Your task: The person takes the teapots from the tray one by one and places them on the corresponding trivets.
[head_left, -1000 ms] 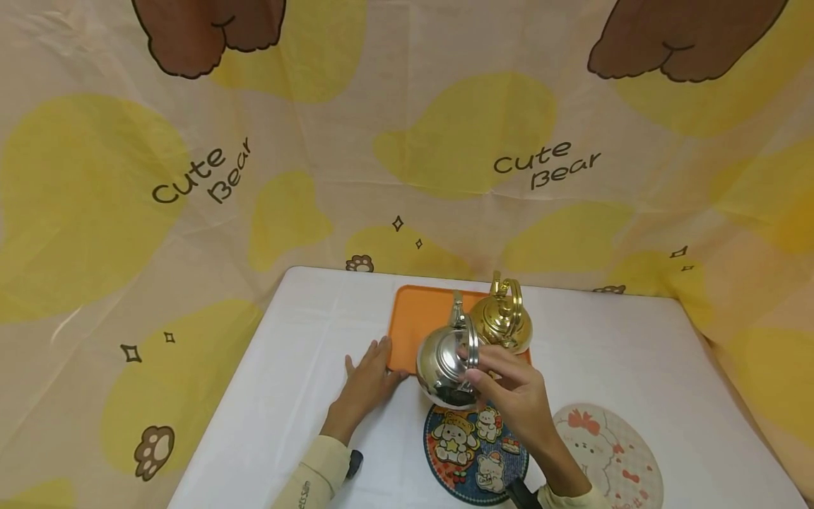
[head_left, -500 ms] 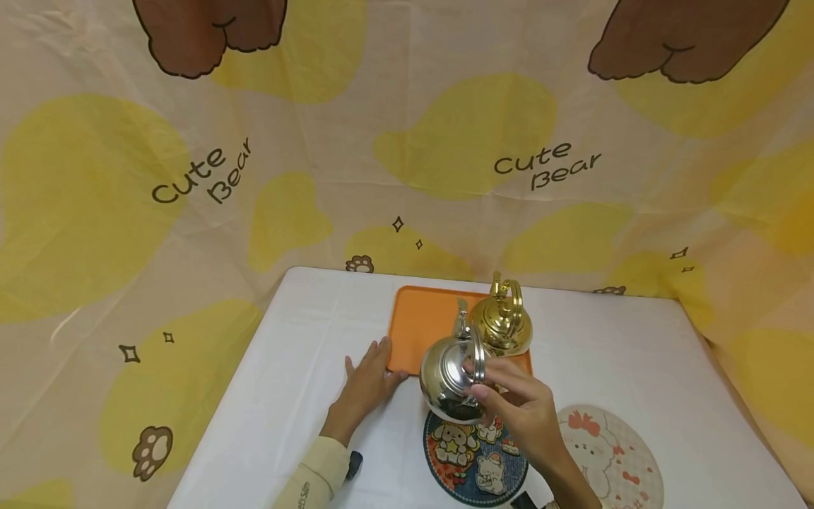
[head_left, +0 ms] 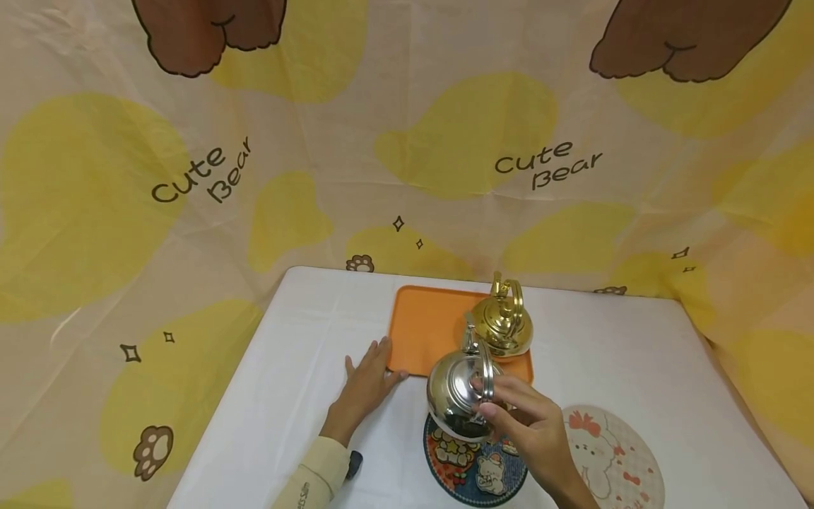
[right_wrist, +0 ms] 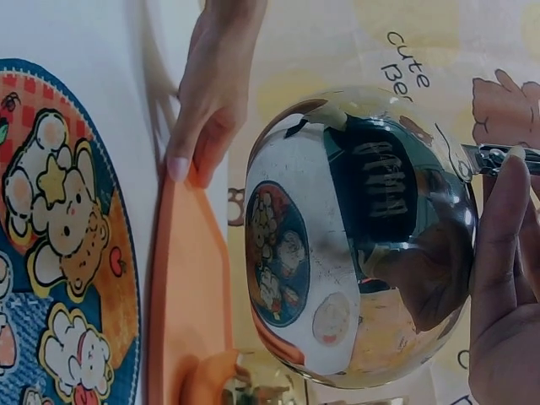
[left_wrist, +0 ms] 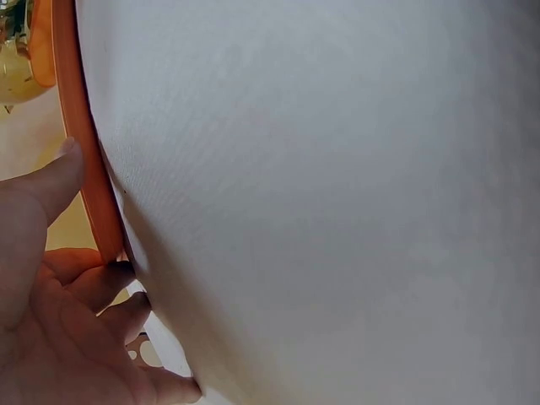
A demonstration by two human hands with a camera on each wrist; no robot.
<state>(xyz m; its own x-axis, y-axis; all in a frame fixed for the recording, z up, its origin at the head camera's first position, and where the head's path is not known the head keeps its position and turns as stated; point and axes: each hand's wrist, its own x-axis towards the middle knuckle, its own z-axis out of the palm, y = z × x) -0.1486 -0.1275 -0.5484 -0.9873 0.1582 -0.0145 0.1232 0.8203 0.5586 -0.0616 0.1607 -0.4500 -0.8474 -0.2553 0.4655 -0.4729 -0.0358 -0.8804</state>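
Right hand (head_left: 531, 424) grips the silver kettle (head_left: 459, 396) by its top handle, fingers curled over the handle bar, holding it clear of the table (head_left: 286, 367). Kettle hangs just above the far edge of the round blue bear mat (head_left: 473, 466), near the front edge of the orange tray (head_left: 422, 329), spout pointing away from the person toward the gold kettle (head_left: 504, 322), which stands upright on the tray's right part. So the silver kettle's long axis, spout to back, runs roughly front to back, and it sits directly under the right hand, left of that wrist. The mat lies right below and slightly nearer the person than the kettle; right wrist view shows the kettle's shiny belly (right_wrist: 363, 236) with the mat (right_wrist: 59, 245) reflected in it and a gap between them, though how big the gap is can't be judged from this angle. Right forearm comes in from the lower right, wrist bent so the fingers hook down onto the handle. Left hand (head_left: 365, 385) lies flat on the table, fingers straight and relaxed, fingertips touching the tray's front-left corner (left_wrist: 89, 194), holding nothing. A second round mat with a pale rabbit print (head_left: 613, 452) lies just right of the blue one, partly behind the right arm. Bear-print cloth (head_left: 407, 141) hangs behind the table.
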